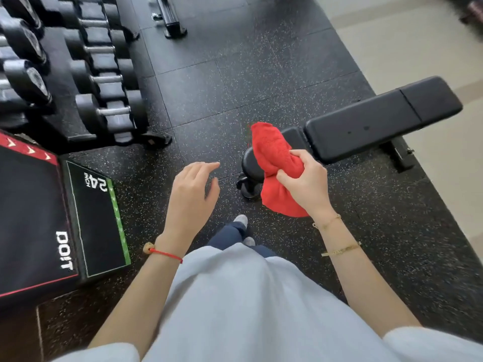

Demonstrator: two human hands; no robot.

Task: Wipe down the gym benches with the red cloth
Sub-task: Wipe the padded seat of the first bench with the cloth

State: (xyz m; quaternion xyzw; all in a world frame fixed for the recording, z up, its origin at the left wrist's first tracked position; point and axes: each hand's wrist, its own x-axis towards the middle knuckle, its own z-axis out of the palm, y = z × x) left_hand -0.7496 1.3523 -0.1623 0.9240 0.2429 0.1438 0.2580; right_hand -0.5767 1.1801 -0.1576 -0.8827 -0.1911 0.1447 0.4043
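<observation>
Head view, looking down at a black speckled rubber floor (235, 82).

Right hand (307, 182): fingers and thumb curled round the bunched middle of the red cloth (274, 152), gripping it. One end of the cloth stands up above the hand; the other hangs below the palm. The cloth is held in the air in front of the near end of the gym bench (366, 124), overlapping in view the bench's small seat pad and the round foam roller (251, 165) at its foot. Whether the cloth touches the padding cannot be told.

Left hand (192, 194): holds nothing. Fingers relaxed and slightly spread, palm down, hovering over the floor to the left of the cloth and well apart from the bench.

Bench: black padding, long back pad lying flat, running from near the hands up and to the right. Its far end reaches the edge of the rubber flooring, where pale tile (405, 48) begins.

Left side: a dumbbell rack (99, 82) with black dumbbells in rows. Below it, a black plyo box (52, 218) with red and green edge stripes, printed "24 INCH" and "DO IT".

Wrists: red string bracelet (164, 253) on the left; two thin gold bracelets (341, 249) on the right. A light grey shirt (248, 309) fills the lower view, with dark trousers and pale shoes beneath.
</observation>
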